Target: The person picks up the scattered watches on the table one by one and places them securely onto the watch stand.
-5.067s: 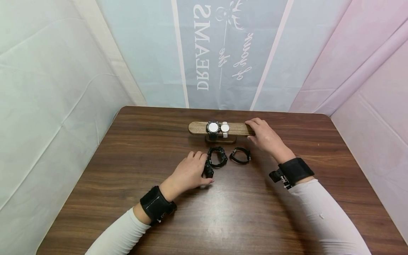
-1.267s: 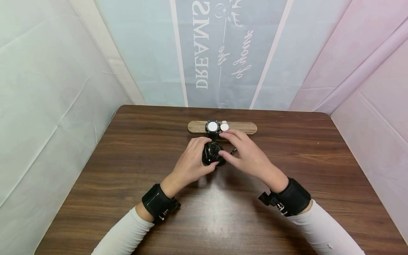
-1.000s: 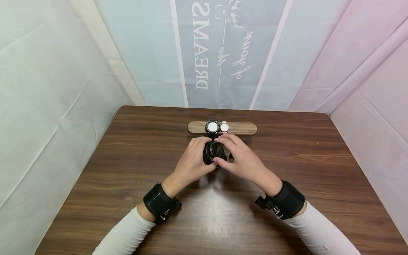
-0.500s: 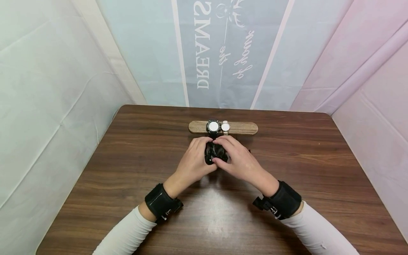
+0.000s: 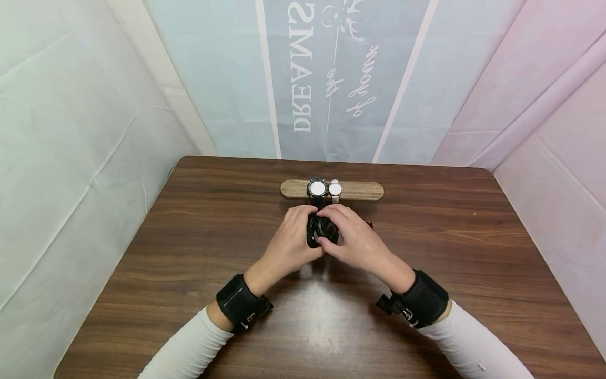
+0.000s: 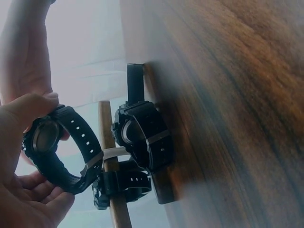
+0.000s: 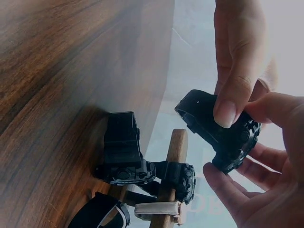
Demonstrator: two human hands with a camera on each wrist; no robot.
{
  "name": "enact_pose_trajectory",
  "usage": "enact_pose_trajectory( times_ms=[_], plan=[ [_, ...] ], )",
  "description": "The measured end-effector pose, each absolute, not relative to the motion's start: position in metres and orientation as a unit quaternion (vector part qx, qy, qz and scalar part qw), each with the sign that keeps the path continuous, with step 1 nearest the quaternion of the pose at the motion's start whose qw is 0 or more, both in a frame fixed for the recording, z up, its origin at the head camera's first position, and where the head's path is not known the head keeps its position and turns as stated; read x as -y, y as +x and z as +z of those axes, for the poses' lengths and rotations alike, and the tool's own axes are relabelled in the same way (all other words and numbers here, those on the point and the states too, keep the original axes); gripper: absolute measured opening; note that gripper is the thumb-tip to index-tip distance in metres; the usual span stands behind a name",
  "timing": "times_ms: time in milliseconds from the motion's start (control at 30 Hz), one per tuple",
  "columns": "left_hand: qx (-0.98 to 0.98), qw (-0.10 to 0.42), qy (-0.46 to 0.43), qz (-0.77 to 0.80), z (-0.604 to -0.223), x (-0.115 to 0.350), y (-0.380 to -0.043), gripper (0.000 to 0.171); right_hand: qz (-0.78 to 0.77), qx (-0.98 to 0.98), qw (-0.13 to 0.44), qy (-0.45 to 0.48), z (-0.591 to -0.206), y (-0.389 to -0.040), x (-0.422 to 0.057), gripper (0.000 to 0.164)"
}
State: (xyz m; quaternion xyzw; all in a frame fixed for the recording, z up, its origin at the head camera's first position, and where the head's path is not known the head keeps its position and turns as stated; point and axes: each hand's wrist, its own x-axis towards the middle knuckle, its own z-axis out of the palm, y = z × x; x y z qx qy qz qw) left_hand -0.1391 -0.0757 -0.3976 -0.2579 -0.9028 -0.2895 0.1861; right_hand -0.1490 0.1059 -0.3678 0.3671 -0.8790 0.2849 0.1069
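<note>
A black digital-style wristwatch (image 7: 206, 116) is held up off the table between both hands, in front of the display stand. My left hand (image 5: 289, 239) pinches its strap, the thumb pressed on the band. My right hand (image 5: 362, 242) curls thumb and fingers round the watch case from the right. The strap forms a closed loop in the left wrist view. On the wooden stand (image 5: 362, 190) sit a black watch (image 5: 316, 188) with a bright dial and a smaller white-strapped watch (image 5: 335, 189). Below the held watch, a chunky black watch (image 7: 122, 142) stands on the table.
Another black-strapped watch (image 7: 97, 211) lies beside the chunky one, mostly hidden by the right hand in the head view. The brown wooden table (image 5: 189, 231) ends at a printed cloth backdrop (image 5: 326, 79), with pale fabric walls on both sides.
Since the oldest frame, my left hand has picked the black watch up off the table. My right hand has left the stand's right end and come in to grip the watch too.
</note>
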Motion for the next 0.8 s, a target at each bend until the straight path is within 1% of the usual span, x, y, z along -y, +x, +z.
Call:
enact_pose_trajectory(
  times_ms=[167, 333, 433, 633, 800],
  plan=[
    [0.906, 0.178, -0.263, -0.280, -0.397, 0.077, -0.139, 0.072, 0.268, 0.886, 0.113, 0.362, -0.364, -0.148, -0.111, 0.045],
    [0.915, 0.168, -0.258, -0.262, -0.390, 0.085, -0.141, 0.090, 0.257, 0.891, 0.125, 0.352, -0.358, -0.149, -0.118, 0.047],
    [0.918, 0.165, -0.258, -0.250, -0.385, 0.093, -0.145, 0.096, 0.249, 0.895, 0.128, 0.348, -0.354, -0.149, -0.123, 0.046],
    [0.930, 0.162, -0.253, -0.212, -0.376, 0.106, -0.153, 0.096, 0.231, 0.900, 0.138, 0.342, -0.346, -0.150, -0.132, 0.046],
    [0.941, 0.157, -0.239, -0.182, -0.370, 0.115, -0.161, 0.093, 0.229, 0.899, 0.153, 0.340, -0.340, -0.152, -0.139, 0.047]
  ],
)
